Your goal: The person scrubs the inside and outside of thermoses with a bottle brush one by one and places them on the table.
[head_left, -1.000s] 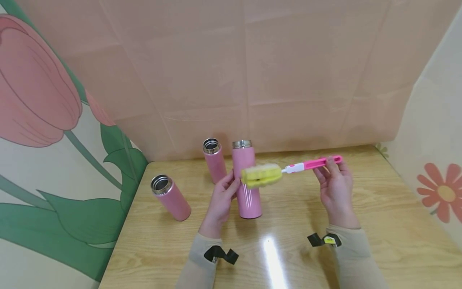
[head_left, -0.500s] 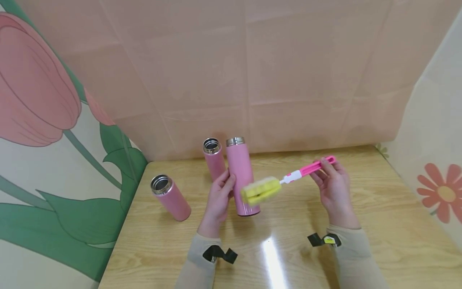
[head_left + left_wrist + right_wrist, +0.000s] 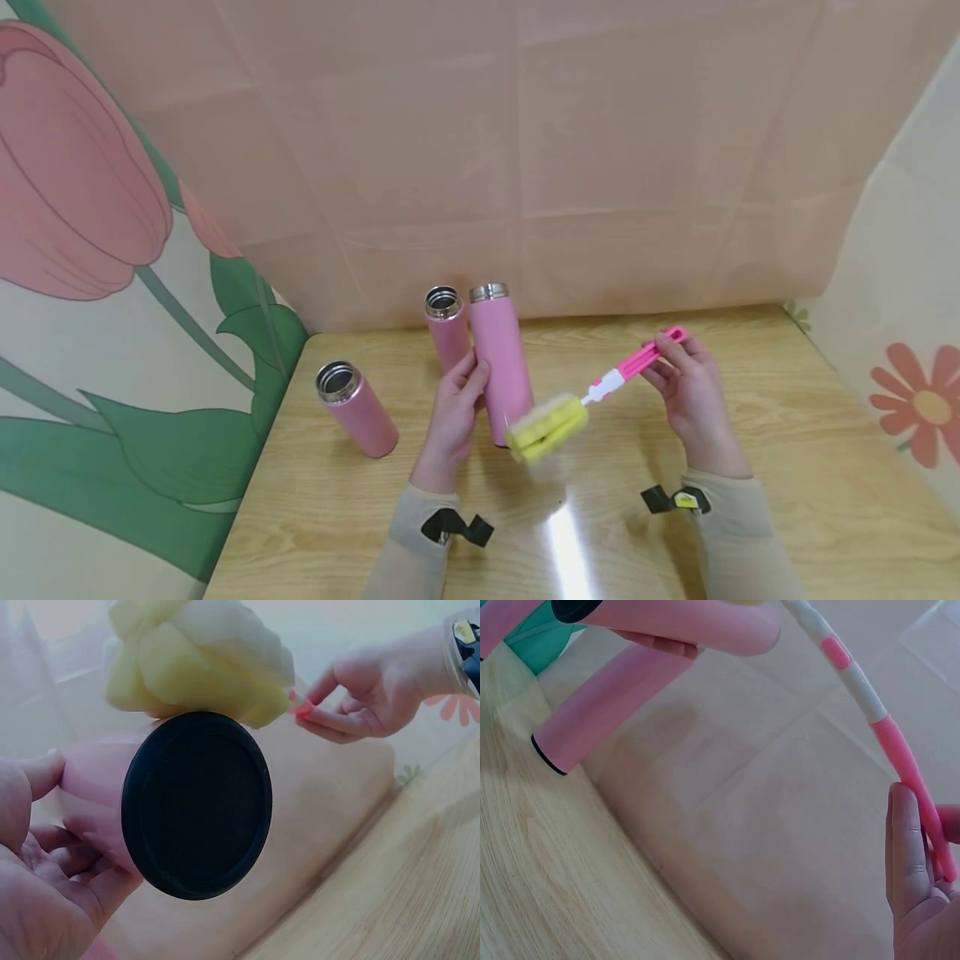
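Observation:
My left hand [image 3: 453, 408] grips a tall pink bottle [image 3: 501, 354] with a bare metal neck, tilted and held above the table. In the left wrist view the bottle's black base [image 3: 199, 806] faces the camera. Between thumb and fingers, my right hand [image 3: 693, 392] pinches the pink handle [image 3: 643, 358] of a bottle brush. Its yellow and white sponge head [image 3: 547, 427] slants down in front of the bottle's lower part. From the left wrist, the sponge appears against the bottle's side near the base. The right wrist view shows the handle [image 3: 900, 754] but only a sliver of the sponge.
Two more pink bottles without lids stand on the wooden table [image 3: 300, 517]: one bottle [image 3: 360, 412] at left, another bottle [image 3: 448, 333] just behind my left hand. A pinkish cloth [image 3: 480, 150] hangs along the back edge. Flower-patterned walls flank both sides.
The brush head has swept down along the bottle toward its base, the handle tilting steeper. The left hand's bottle has shifted slightly left and tilted more. The two standing bottles stay put.

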A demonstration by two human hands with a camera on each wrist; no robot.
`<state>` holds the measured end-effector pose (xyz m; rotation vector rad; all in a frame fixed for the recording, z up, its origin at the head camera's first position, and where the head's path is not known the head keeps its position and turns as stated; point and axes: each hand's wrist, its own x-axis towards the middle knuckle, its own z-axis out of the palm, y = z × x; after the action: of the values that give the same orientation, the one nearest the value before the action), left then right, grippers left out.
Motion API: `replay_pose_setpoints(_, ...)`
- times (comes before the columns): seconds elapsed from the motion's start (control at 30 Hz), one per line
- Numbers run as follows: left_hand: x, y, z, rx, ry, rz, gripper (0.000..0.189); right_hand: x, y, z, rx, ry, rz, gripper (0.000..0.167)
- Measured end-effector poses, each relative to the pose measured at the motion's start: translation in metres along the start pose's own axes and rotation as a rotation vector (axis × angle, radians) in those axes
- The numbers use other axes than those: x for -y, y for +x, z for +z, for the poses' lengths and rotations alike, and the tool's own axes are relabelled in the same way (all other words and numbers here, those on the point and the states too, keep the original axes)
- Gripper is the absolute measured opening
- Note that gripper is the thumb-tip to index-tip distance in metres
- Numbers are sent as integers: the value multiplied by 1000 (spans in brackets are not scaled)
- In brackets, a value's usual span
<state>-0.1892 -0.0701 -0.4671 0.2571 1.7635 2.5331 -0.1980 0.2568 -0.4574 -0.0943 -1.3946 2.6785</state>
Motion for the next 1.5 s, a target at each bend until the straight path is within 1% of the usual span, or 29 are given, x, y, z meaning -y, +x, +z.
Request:
replay_pose_setpoints(0.13,1,0,1,12,-13,-12,51,0,0,0,2,-8,-12,6)
replay_pose_setpoints(0.2,1,0,1,24,-34,-25,51,0,0,1,-6,9,-25,5)
replay_pose_setpoints(0.3,2,-1,2,48,-73,-41,50,0,1,2,-37,79,-43,6)
replay_pose_setpoints(0.43,2,-3,3,95,-103,-49,51,1,2,5,-146,212,-76,9)
replay_pose_setpoints(0.57,2,-5,4,149,-100,-73,57,1,3,8,-285,343,-109,14)
replay_pose_setpoints(0.63,2,-6,5,185,-89,-80,59,1,4,9,-337,390,-128,16)
replay_pose_setpoints(0.73,2,-7,7,220,-55,-65,64,1,5,11,-380,410,-151,18)
replay_pose_setpoints(0.8,3,-7,8,230,-25,-48,69,1,5,12,-389,413,-165,19)
replay_pose_setpoints(0.9,4,-6,7,208,26,-29,75,1,5,13,-388,411,-182,20)
replay_pose_setpoints(1.0,5,-5,6,187,72,-23,78,2,4,13,-379,406,-200,23)
replay_pose_setpoints(1.13,4,-6,6,189,106,-25,78,2,2,13,-381,405,-212,27)
replay_pose_setpoints(1.23,4,-5,5,195,122,-35,76,3,1,13,-396,422,-230,24)
replay_pose_setpoints(1.4,3,-5,4,193,168,-41,75,4,0,13,-411,458,-299,21)
replay_pose_setpoints(1.5,2,-5,3,194,193,-44,75,5,-2,13,-409,463,-321,24)
